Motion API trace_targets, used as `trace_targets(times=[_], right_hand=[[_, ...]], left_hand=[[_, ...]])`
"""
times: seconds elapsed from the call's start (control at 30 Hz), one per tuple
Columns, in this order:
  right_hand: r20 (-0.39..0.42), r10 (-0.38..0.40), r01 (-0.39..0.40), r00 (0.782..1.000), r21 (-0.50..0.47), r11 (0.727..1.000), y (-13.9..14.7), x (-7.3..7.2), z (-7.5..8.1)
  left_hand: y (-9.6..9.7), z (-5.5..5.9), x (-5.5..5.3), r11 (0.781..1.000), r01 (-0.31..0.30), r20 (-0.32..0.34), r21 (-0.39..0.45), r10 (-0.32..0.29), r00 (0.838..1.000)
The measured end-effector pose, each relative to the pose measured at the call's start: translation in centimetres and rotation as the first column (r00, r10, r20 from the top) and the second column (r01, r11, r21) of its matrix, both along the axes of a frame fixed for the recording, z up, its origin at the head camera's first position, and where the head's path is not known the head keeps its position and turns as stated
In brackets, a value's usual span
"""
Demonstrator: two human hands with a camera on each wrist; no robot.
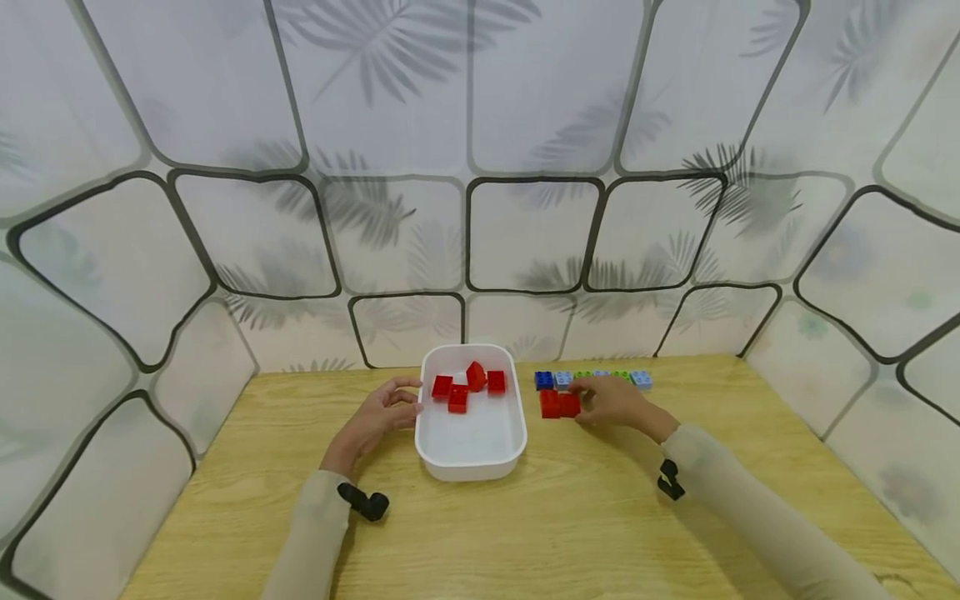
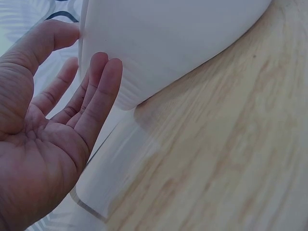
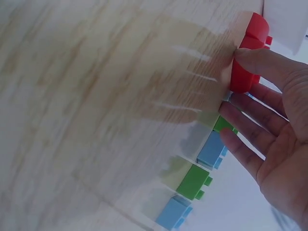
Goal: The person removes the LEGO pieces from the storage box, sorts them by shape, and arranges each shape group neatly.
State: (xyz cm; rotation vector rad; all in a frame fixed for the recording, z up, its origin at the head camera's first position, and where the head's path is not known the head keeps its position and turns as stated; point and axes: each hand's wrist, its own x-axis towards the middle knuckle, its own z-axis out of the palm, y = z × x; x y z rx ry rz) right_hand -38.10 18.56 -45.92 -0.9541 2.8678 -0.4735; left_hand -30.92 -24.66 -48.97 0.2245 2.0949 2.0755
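My right hand (image 1: 611,402) pinches a red toy brick (image 1: 570,406), its thumb against the brick's side in the right wrist view. Another red brick (image 1: 550,404) sits right up against that one, on the side toward the box; whether they are joined I cannot tell. At the left wall of a white plastic box (image 1: 471,450), my left hand (image 1: 378,414) touches the side with fairly straight, relaxed fingers. Several red bricks (image 1: 457,398) lie in the far half of the box, one of them (image 1: 476,376) tilted.
Behind the right hand runs a row of bricks: a dark blue brick (image 1: 543,381), light blue bricks (image 1: 641,379) and green bricks (image 3: 194,181). The hand covers part of the row. A patterned curtain (image 1: 405,242) borders the wooden table (image 1: 480,542) at the back and sides.
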Motion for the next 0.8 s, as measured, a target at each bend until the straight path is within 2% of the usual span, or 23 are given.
trace_targets(times=[0.23, 0.4, 0.53, 0.8], right_hand=[[0.077, 0.024, -0.02, 0.997, -0.053, 0.998, 0.2, 0.3, 0.7], [0.079, 0.073, -0.064, 0.994, -0.111, 0.992, 0.3, 0.2, 1.5], [0.046, 0.111, -0.105, 0.993, -0.121, 0.987, -0.5, 0.4, 2.9], [0.049, 0.153, -0.146, 0.987, -0.133, 0.98, -3.2, 1.1, 6.2]], left_hand=[[0.0, 0.0, 0.1, 1.0, 0.0, 0.004, -0.003, 0.0, 1.0], [0.0, 0.1, 0.2, 1.0, 0.005, 0.004, -0.006, -0.005, 1.0], [0.0, 0.2, 0.1, 1.0, -0.005, 0.011, -0.015, 0.005, 1.0], [0.0, 0.1, 0.0, 1.0, -0.016, 0.016, -0.014, 0.016, 1.0]])
